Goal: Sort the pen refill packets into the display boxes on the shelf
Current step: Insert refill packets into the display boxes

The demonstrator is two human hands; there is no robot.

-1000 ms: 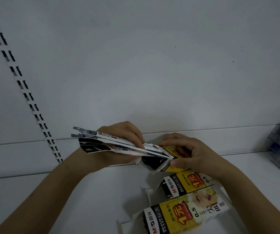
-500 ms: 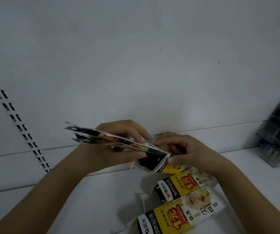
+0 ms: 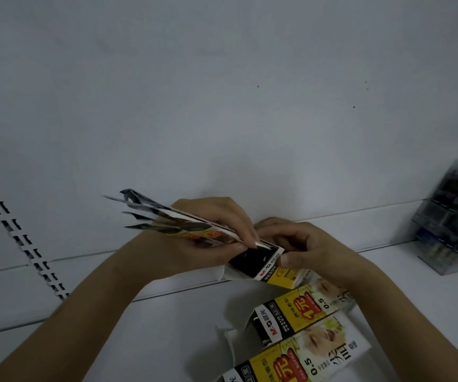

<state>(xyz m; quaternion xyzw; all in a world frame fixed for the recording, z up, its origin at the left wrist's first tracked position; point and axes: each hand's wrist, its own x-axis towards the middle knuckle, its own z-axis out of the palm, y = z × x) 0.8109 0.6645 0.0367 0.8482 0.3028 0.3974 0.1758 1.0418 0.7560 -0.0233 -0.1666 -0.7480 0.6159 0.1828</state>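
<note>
head cam | single view — faces forward and down | close over hands (image 3: 250, 244) | shelf (image 3: 167, 340) below

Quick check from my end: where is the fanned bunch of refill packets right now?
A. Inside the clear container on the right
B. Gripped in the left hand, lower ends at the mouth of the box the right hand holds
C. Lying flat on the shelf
B: the left hand grips the refill packets, their lower ends meeting the open box held by the right hand.
</note>
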